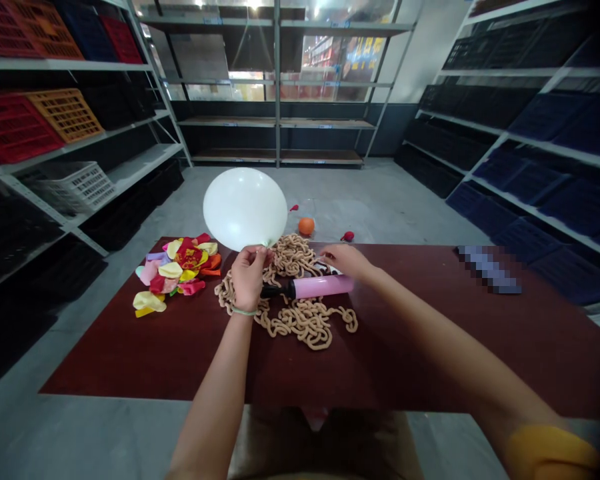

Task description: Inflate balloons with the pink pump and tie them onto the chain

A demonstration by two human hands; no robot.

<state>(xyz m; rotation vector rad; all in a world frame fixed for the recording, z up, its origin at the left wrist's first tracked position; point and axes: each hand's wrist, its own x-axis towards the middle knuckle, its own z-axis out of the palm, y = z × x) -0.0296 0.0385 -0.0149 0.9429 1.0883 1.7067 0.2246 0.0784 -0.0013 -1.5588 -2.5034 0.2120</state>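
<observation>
Note the white balloon (245, 208) near the far edge of the desk (155, 360), left of its middle, with the neck (267, 245) pinched between thumb and fingers of the left hand (249, 273). Cannot tell of any grip in the right hand (349, 261), half curled near the right end of the pink pump (320, 287). Press the neck flat, close to the swollen part, to limit air loss. Keep fingernails off the stretched rubber.

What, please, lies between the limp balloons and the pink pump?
In the head view, the left hand, holding the white balloon, and part of the tan cord appear between the limp balloons and the pink pump.
</observation>
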